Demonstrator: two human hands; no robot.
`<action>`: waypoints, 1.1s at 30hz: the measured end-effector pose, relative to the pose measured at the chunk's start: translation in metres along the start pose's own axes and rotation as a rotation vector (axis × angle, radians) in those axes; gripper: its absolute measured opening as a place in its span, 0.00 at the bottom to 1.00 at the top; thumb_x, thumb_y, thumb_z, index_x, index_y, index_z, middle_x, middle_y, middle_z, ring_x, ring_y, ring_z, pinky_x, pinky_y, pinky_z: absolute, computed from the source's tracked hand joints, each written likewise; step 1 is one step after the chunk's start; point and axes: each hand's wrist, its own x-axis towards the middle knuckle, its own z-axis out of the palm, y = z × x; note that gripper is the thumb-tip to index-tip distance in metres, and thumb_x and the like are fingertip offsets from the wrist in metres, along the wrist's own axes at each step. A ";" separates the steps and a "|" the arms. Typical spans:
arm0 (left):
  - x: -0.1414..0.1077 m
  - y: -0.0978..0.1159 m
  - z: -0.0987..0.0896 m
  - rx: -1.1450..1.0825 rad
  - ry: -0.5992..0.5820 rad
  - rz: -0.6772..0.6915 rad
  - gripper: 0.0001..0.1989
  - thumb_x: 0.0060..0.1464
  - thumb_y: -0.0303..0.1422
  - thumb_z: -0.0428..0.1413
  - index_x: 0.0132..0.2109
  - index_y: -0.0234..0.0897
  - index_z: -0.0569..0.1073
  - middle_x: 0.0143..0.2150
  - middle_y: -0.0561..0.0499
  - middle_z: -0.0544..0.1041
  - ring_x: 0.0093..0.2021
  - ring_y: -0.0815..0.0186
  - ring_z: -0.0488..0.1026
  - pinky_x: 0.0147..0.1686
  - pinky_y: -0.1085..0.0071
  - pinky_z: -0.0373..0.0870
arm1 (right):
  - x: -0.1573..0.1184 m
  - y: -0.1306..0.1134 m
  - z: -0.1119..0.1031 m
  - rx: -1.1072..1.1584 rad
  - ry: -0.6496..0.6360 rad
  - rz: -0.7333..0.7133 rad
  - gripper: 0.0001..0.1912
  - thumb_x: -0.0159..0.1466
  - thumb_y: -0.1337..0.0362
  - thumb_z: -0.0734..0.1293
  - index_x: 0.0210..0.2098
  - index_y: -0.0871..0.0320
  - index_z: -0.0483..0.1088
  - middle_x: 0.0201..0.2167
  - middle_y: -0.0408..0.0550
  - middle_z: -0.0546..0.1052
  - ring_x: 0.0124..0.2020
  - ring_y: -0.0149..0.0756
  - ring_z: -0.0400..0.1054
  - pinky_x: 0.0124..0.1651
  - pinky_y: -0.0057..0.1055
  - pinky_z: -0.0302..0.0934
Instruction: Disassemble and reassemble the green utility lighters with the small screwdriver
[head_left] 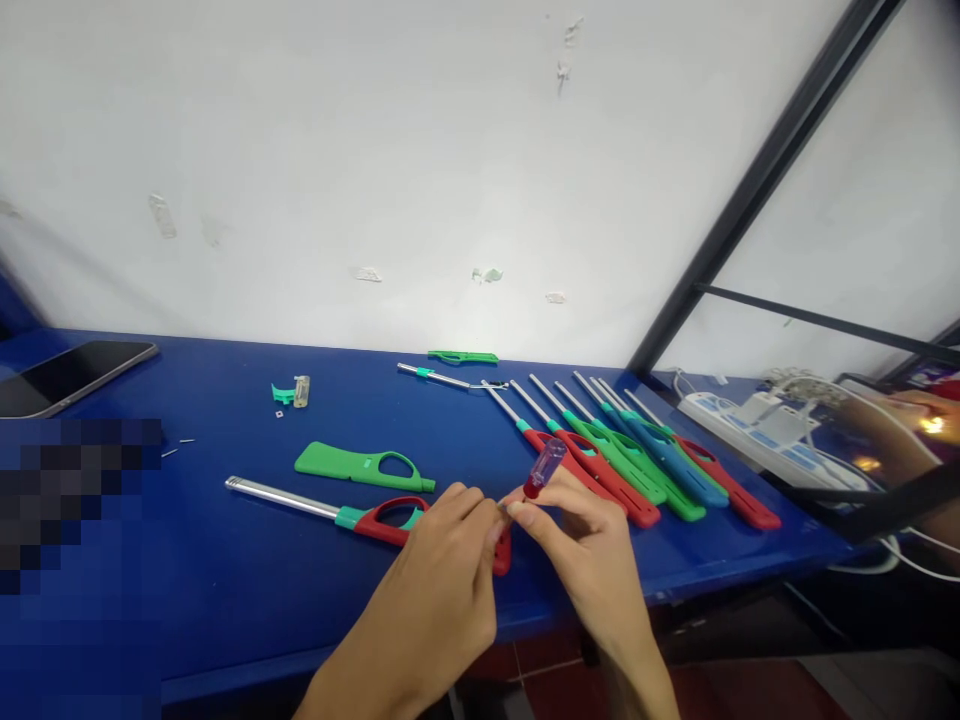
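My left hand (442, 590) is closed over the handle of a red gas lighter (382, 522), its fingertips pinched near the handle's butt end; what they hold is hidden. That lighter lies on the blue table, metal tube pointing left, with a teal collar. My right hand (592, 560) grips a small screwdriver (545, 468) with a clear purple-and-red handle, thumb and finger low on it. The handle tilts up and to the right, and the tip is hidden between both hands. Just behind the lighter lies a loose green handle shell (337, 464).
Assembled lighters (637, 450) in red, green and blue lie in a row at right. At the back are a metal tube (435, 375) with a wire and a green shell piece (463, 357). A clear fuel tank (301, 391), phone (82, 375) and power strip (750, 420) stand around. Another person's hand (922, 420) shows far right.
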 end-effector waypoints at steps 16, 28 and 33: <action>0.002 0.008 -0.007 -0.152 -0.044 -0.113 0.05 0.68 0.27 0.53 0.40 0.40 0.70 0.42 0.50 0.73 0.43 0.59 0.74 0.42 0.64 0.71 | -0.005 -0.005 0.001 -0.022 0.060 0.022 0.10 0.57 0.58 0.81 0.24 0.54 0.81 0.25 0.44 0.79 0.29 0.36 0.73 0.35 0.31 0.68; 0.004 0.006 -0.005 -0.310 -0.093 -0.185 0.11 0.68 0.22 0.55 0.35 0.39 0.71 0.41 0.55 0.74 0.42 0.67 0.72 0.44 0.70 0.66 | 0.003 -0.018 -0.019 0.199 -0.035 -0.302 0.18 0.76 0.58 0.64 0.64 0.43 0.70 0.59 0.48 0.80 0.56 0.42 0.77 0.56 0.40 0.73; 0.001 0.004 -0.003 -0.238 -0.082 -0.124 0.11 0.68 0.20 0.53 0.40 0.40 0.73 0.42 0.54 0.74 0.44 0.64 0.72 0.45 0.68 0.67 | -0.002 -0.030 -0.022 0.018 0.047 -0.468 0.13 0.72 0.70 0.69 0.48 0.46 0.81 0.37 0.40 0.83 0.39 0.33 0.77 0.44 0.29 0.73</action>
